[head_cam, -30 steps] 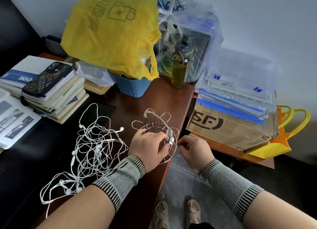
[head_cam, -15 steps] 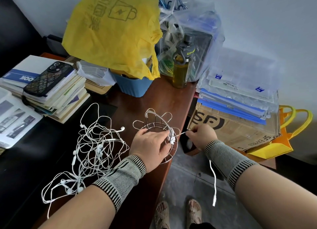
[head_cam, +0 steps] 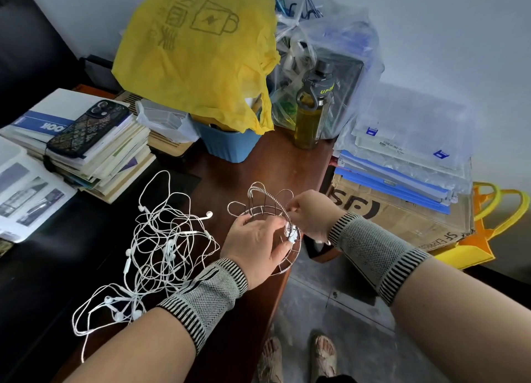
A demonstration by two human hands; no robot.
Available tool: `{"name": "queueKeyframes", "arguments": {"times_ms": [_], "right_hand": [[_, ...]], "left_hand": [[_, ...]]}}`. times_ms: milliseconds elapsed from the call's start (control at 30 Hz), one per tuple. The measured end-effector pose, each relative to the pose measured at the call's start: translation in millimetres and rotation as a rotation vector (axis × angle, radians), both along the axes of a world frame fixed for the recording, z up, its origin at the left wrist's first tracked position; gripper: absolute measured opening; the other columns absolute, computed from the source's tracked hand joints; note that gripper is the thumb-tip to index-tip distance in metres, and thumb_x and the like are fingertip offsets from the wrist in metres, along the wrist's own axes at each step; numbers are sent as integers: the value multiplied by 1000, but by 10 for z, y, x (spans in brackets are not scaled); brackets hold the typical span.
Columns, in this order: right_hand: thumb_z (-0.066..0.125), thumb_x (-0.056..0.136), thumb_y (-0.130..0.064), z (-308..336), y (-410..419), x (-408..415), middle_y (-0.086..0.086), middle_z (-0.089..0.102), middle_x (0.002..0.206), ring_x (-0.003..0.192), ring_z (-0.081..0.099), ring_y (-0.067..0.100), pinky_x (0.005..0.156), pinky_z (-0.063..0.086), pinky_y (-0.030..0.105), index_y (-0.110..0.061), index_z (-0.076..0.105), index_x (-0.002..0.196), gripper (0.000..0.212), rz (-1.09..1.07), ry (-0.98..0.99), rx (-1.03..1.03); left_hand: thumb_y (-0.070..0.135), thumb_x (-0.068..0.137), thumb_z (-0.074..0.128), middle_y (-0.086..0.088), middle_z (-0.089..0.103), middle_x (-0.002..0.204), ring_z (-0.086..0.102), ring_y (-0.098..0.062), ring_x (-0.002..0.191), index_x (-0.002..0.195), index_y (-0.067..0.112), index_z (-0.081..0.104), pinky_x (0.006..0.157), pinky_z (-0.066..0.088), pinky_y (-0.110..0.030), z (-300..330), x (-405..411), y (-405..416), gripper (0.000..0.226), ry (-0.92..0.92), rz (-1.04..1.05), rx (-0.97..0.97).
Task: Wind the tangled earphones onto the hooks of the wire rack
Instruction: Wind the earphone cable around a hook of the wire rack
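The wire rack (head_cam: 267, 227) stands at the near right edge of the tabletop (head_cam: 290, 164), its hooks fanning up and outward, and both hands are on it. The left hand (head_cam: 254, 247) is curled over the near rim of the ring, most likely to pin the light rack down so it cannot skid or tip toward the edge while cable is pulled against it. The right hand (head_cam: 309, 214) reaches in from the right with fingers pinched together at the top of the ring beside the arched hook; it appears to hold a thin strand of white cable, though the strand itself is too fine to follow. A small knot of white cable and a shiny part (head_cam: 290, 233) sits between the two hands on the rack's right side — probably the earphone set being wound.

The bulk of the tangled earphones (head_cam: 161, 245) lies loose on the tabletop just left of the rack, within easy reach of the left hand, none of it yet on a hook. Judging by that, the task is barely begun.

Farther back stand a blue tub under a yellow bag (head_cam: 198, 52) and a bottle (head_cam: 311, 112); a phone (head_cam: 89, 127) lies on stacked books at far left.
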State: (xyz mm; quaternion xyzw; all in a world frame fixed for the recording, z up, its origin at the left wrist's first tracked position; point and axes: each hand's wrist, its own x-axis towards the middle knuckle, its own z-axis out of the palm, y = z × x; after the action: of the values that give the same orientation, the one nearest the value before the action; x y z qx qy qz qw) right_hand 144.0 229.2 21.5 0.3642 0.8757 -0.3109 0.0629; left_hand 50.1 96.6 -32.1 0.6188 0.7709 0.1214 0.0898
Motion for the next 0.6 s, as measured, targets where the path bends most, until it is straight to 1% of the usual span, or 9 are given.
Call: {"name": "queueKeyframes", "arguments": {"times_ms": [100, 167, 233, 300, 333, 433, 533, 600], "right_hand": [[44, 95, -10, 50, -48, 93, -4, 66, 100, 82, 60, 11, 77, 49, 24, -21, 70, 111, 32, 129, -68, 38], [44, 96, -11, 36, -78, 154, -4, 61, 102, 90, 58, 13, 81, 47, 24, -25, 68, 112, 31, 209, -109, 96], [46, 96, -11, 14, -113, 193, -4, 54, 100, 92, 54, 12, 85, 48, 26, -26, 67, 111, 29, 239, -99, 157], [46, 95, -12, -15, -155, 224, -5, 49, 94, 88, 51, 10, 85, 50, 28, -21, 67, 107, 26, 248, -61, 214], [46, 96, -13, -34, -177, 241, -5, 49, 92, 85, 51, 10, 84, 50, 28, -19, 68, 105, 24, 237, -39, 232], [52, 95, -18, -99, -253, 327, -3, 55, 91, 82, 57, 14, 79, 51, 29, -16, 70, 102, 20, 137, 77, 252], [63, 88, -16, -166, -328, 446, -1, 63, 89, 78, 60, 15, 76, 53, 30, -14, 72, 94, 11, -7, 256, 246], [67, 85, -14, -205, -365, 528, -2, 66, 86, 75, 60, 12, 74, 54, 27, -13, 73, 90, 7, -83, 319, 230]], "left_hand": [[61, 87, 22, 10, 67, 120, 62, -6, 111, 127, 20, 48, 111, 26, -33, -12, 9, 6, 63, -9, 21, 30], [61, 85, 17, 10, 65, 123, 59, -7, 115, 133, 21, 45, 110, 27, -33, -22, 22, 6, 69, 22, 26, 26], [59, 87, 17, 9, 58, 135, 52, -8, 125, 138, 21, 45, 110, 30, -35, -22, 31, 4, 70, 66, 9, 36], [58, 90, 16, 10, 45, 148, 43, -11, 135, 139, 23, 47, 110, 32, -38, -17, 20, 12, 68, 107, -21, 21], [58, 91, 18, 10, 43, 149, 41, -12, 137, 137, 24, 50, 110, 34, -39, -22, 7, 15, 66, 125, -27, 16], [55, 93, 28, 10, 54, 140, 49, -17, 130, 126, 25, 62, 103, 41, -45, -33, 9, -12, 56, 200, -47, 63], [54, 93, 29, 12, 56, 137, 50, -19, 130, 126, 27, 62, 102, 41, -49, -64, 21, -27, 54, 255, -74, 73], [54, 94, 28, 13, 57, 135, 50, -19, 130, 126, 28, 62, 103, 40, -50, -66, 41, -23, 54, 258, -76, 78]]}}
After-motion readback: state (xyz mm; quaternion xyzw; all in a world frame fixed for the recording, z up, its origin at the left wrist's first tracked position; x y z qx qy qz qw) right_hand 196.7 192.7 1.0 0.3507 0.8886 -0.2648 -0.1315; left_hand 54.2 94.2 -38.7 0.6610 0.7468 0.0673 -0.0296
